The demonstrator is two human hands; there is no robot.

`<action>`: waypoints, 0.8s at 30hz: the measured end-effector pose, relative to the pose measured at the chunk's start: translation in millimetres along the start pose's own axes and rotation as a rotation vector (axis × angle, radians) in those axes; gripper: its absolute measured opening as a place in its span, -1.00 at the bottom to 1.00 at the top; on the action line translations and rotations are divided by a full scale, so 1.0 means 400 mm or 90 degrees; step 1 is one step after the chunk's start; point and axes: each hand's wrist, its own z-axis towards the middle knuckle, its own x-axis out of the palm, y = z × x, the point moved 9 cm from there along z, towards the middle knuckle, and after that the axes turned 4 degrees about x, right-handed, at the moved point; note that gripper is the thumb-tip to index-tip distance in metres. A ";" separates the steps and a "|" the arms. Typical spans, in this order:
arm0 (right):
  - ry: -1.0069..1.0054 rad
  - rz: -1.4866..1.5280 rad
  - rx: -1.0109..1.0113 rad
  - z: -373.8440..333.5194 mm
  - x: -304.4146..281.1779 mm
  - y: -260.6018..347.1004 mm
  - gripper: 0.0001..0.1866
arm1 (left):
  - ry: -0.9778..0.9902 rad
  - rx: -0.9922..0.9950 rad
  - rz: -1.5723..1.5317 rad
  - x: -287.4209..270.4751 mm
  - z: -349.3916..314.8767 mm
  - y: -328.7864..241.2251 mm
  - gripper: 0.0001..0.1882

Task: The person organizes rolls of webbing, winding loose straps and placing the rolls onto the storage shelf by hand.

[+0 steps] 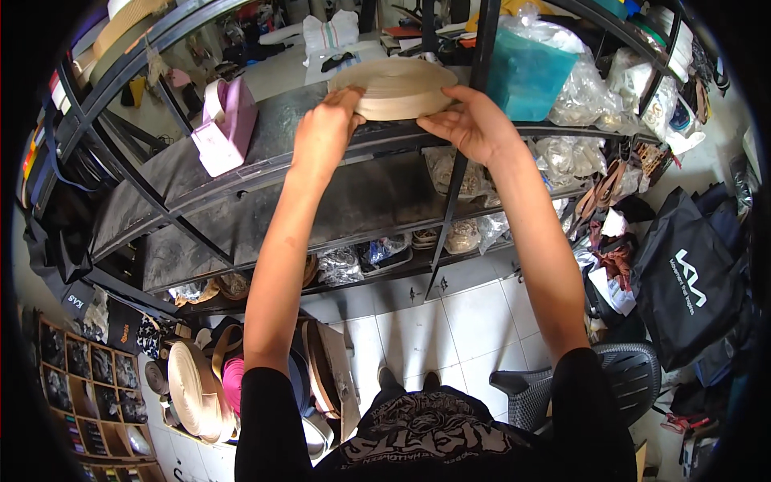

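Note:
Both my arms stretch forward to a large flat roll of beige webbing (397, 84) on the black metal shelf. My left hand (329, 132) grips its left edge, fingers over the rim. At the right edge, my right hand (474, 124) holds the roll with the thumb underneath near the front and the fingers at the side. The roll lies flat; whether its underside touches the shelf board (281, 120) is hidden. Left of it stands a lilac box-like holder (229, 132) with a pale roll (214, 100) in it.
A teal bin (526, 76) and clear plastic bags (590, 92) stand right of a black upright. Lower shelves (345, 205) hold bagged goods. More webbing rolls (193, 390) fill a box at lower left. A black chair (618, 377) and black bag (695, 281) are at right.

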 end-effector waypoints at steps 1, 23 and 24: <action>-0.002 -0.018 -0.007 -0.003 -0.008 0.004 -0.66 | 0.011 -0.013 0.020 0.005 0.003 0.000 -0.59; 0.305 -0.179 0.258 -0.160 0.123 -0.397 -0.64 | -0.131 -0.081 -0.152 -0.180 -0.289 -0.134 -0.52; 0.330 -0.201 0.284 -0.165 0.153 -0.461 -0.66 | -0.128 -0.136 -0.152 -0.217 -0.349 -0.134 -0.54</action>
